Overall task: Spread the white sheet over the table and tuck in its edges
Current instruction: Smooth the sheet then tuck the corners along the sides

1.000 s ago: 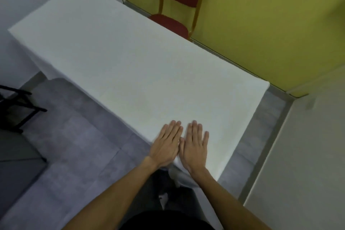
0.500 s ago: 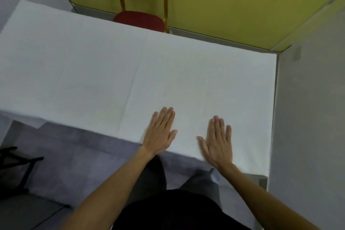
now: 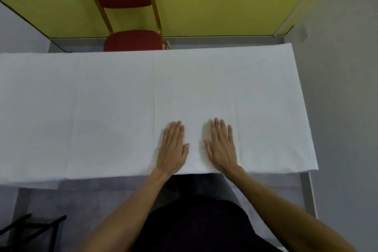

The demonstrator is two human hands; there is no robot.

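The white sheet (image 3: 114, 104) lies flat over the whole table top, with faint fold creases running front to back. Its near edge hangs a little over the table's front, lower at the left. My left hand (image 3: 173, 147) rests palm down on the sheet near the front edge, fingers straight and close together. My right hand (image 3: 222, 145) lies flat beside it, a short gap between the two. Neither hand grips any cloth. The table itself is hidden under the sheet.
A red chair (image 3: 131, 40) stands behind the table against the yellow wall (image 3: 214, 0). A grey wall (image 3: 339, 88) runs close along the table's right end. A black frame (image 3: 30, 229) stands on the grey floor at lower left.
The view has swung round until the table lies square in front of me. My hands, pressed side by side a second ago, then apart, now lie flat with a short gap.
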